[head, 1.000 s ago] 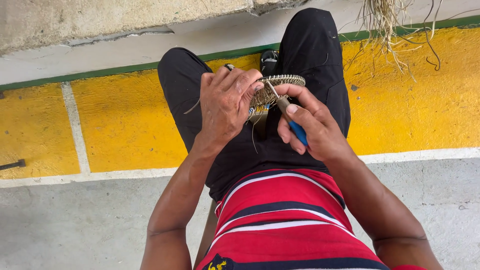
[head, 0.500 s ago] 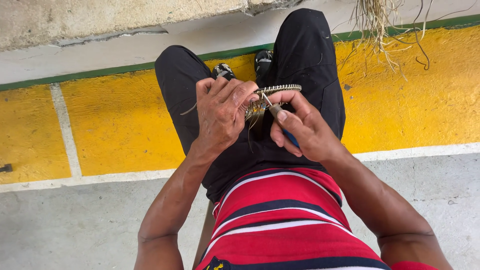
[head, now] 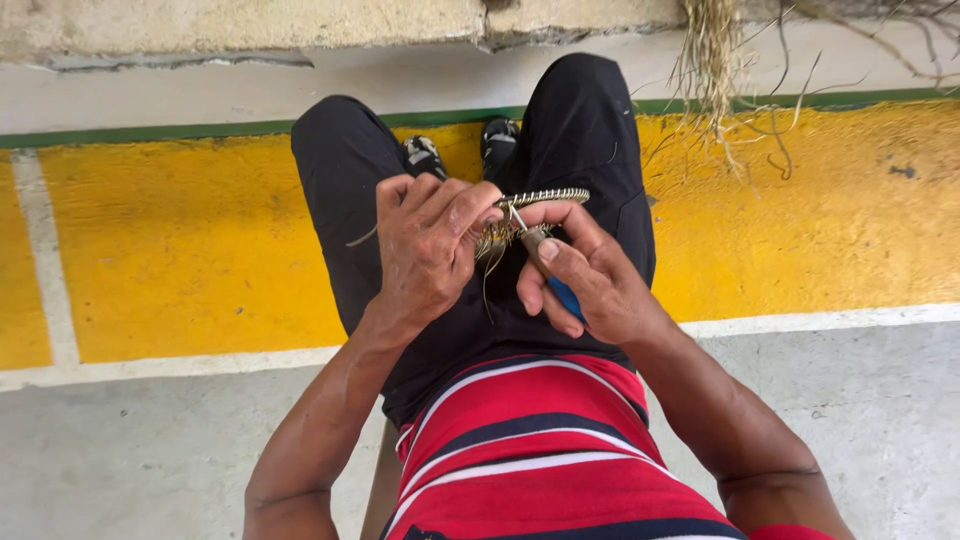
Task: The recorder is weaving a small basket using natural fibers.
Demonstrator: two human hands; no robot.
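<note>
A person sits with knees apart, seen from above, working a small woven piece (head: 535, 205) held over the lap between both hands. It is a coiled, basket-like rim of pale fibre, with loose strands trailing down from it just under the fingers.

The left hand (head: 425, 250) is curled closed over the near-left part of the woven piece, thumb and fingertips pinching the weave right where the work is being done. The right hand (head: 585, 280) is closed narrowly around a thin tool with a blue handle (head: 565, 297); the handle sits inside the palm and the metal tip points up and left, meeting the weave just beside the left fingertips. Both hands are touching or nearly touching at that spot.

To do this stitch well, it would seem best to keep the left pinch firm and close to the tip, so the coil does not twist, and to ease the point between strands rather than force it.

Beyond the grip lie black trousers (head: 590, 120) and dark shoes (head: 497, 135), then a yellow painted floor band (head: 200, 240). A bundle of dry fibre (head: 712, 50) hangs beyond and to the right. Nearer than the hands is a red striped shirt (head: 530, 450).
</note>
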